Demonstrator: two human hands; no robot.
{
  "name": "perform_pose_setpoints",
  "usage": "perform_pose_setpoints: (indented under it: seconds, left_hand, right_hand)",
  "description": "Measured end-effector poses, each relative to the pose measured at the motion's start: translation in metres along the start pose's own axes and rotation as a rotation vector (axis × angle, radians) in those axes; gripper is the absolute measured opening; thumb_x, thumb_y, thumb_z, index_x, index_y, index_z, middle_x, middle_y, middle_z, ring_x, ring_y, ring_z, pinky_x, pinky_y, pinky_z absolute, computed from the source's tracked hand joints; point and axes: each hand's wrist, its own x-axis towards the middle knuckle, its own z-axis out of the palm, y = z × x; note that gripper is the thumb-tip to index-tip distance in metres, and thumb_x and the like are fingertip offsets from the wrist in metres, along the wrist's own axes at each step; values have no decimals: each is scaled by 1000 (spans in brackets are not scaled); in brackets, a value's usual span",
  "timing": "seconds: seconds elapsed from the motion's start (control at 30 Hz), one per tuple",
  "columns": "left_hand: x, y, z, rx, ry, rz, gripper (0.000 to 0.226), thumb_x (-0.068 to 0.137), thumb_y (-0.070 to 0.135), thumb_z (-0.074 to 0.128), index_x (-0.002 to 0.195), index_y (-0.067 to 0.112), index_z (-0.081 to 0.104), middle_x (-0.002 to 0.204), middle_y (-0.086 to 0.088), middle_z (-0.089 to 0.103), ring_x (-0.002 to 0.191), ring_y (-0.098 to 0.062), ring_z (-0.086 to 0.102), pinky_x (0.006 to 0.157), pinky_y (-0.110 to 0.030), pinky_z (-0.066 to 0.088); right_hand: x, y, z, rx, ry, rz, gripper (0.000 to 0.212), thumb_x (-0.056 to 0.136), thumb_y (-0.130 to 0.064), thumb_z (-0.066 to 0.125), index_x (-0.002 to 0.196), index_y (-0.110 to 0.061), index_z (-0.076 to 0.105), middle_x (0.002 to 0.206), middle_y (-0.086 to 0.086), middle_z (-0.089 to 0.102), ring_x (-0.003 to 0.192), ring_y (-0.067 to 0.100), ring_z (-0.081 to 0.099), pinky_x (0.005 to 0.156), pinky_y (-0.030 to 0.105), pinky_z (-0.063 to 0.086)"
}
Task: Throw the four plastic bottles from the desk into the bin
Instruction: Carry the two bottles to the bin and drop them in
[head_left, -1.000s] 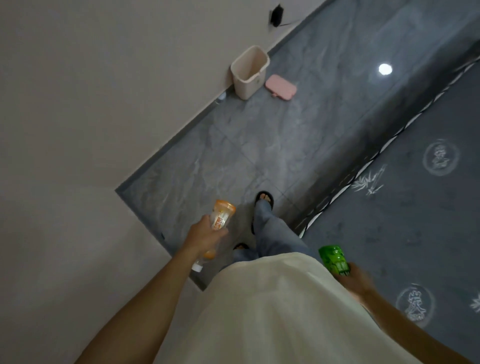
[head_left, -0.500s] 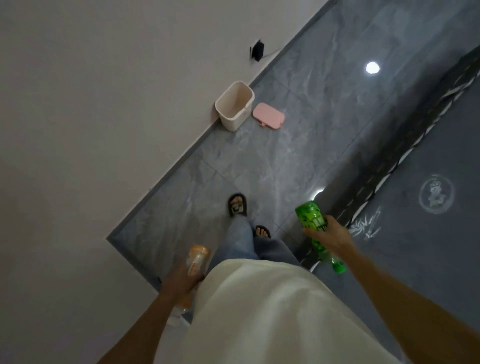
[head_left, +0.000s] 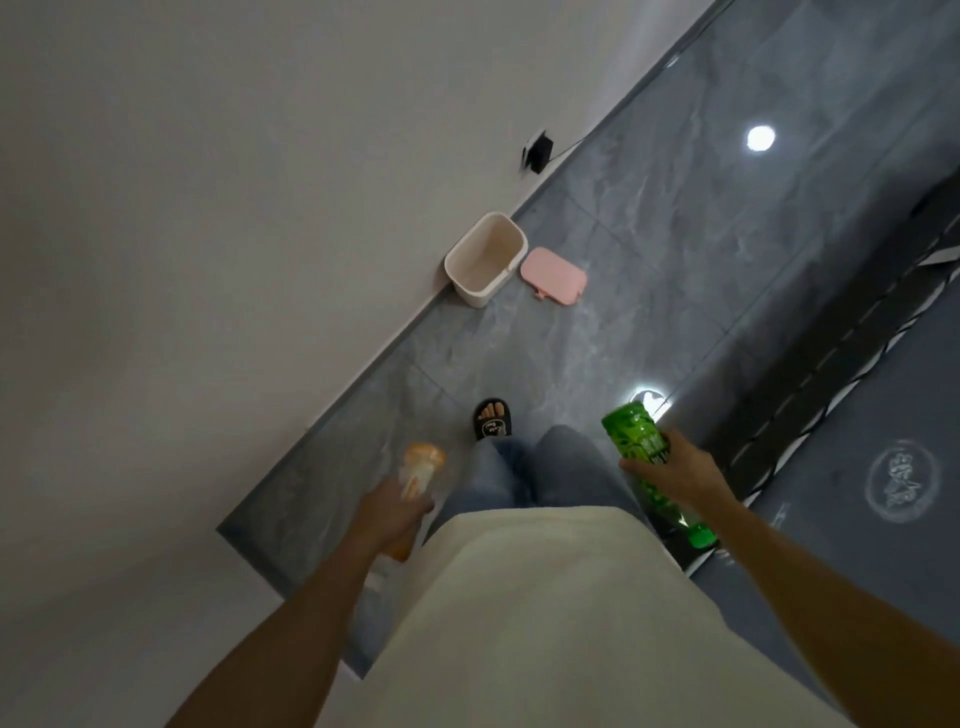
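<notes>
The wall (head_left: 208, 260) runs along the grey floor (head_left: 675, 260), and the bin (head_left: 485, 260) stands on the floor right against it, open on top. Its pink lid (head_left: 555, 275) lies just beside the bin. The person is carrying bottles to the bin and is not near it yet. The right hand (head_left: 675, 470) is wrapped round a green bottle (head_left: 636, 436). The left hand (head_left: 392, 512) is wrapped round an orange bottle (head_left: 422, 470). Next, I think, they must walk close, hold a bottle over the bin and let go.

grey tiled floor (head_left: 649, 249), pale wall (head_left: 208, 182)
</notes>
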Motion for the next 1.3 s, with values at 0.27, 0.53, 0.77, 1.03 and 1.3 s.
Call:
perform_pose_setpoints:
  seconds: [0.27, 0.53, 0.77, 1.03, 1.3]
  left_hand:
    - [68, 149, -59, -64, 55, 141, 40, 78, 45, 73, 109, 23, 61, 103, -5, 72, 80, -16, 68, 64, -28, 50]
    - [101, 194, -63, -72, 108, 74, 70, 81, 45, 77, 138, 13, 50, 119, -12, 68, 101, -29, 67, 82, -35, 52]
    - [113, 173, -52, -123, 41, -154, 59, 83, 46, 78, 125, 12, 54, 115, -13, 66, 90, -26, 63, 75, -28, 43]
    - [208, 200, -59, -178, 33, -180, 52, 78, 54, 75, 114, 20, 57, 104, -2, 65, 88, -21, 60, 77, -31, 43]
    - [401, 247, -45, -243, 185, -13, 39, 73, 58, 69, 99, 32, 55, 80, 12, 61, 73, -11, 62, 61, -29, 45]
  right_hand:
    - [29, 14, -47, -15, -26, 159, 75, 75, -49, 82, 134, -13, 52, 97, 10, 62, 81, 27, 57, 76, 34, 48]
    - [120, -41, -122, -137, -107, 120, 66, 79, -47, 78, 128, -9, 55, 97, 14, 65, 86, 32, 61, 76, 34, 42]
    - [199, -159, -148, -92, -100, -72, 71, 74, -53, 80, 127, -16, 50, 90, 0, 63, 67, 5, 54, 67, 27, 45]
    - [305, -277, -81, 293, -126, -21, 69, 72, -52, 80, 125, -14, 57, 113, 10, 69, 102, 28, 68, 91, 44, 58]
    - [467, -333, 50, 731, -125, 83, 43, 76, -36, 82, 109, -10, 72, 108, 12, 75, 92, 24, 71, 73, 32, 59]
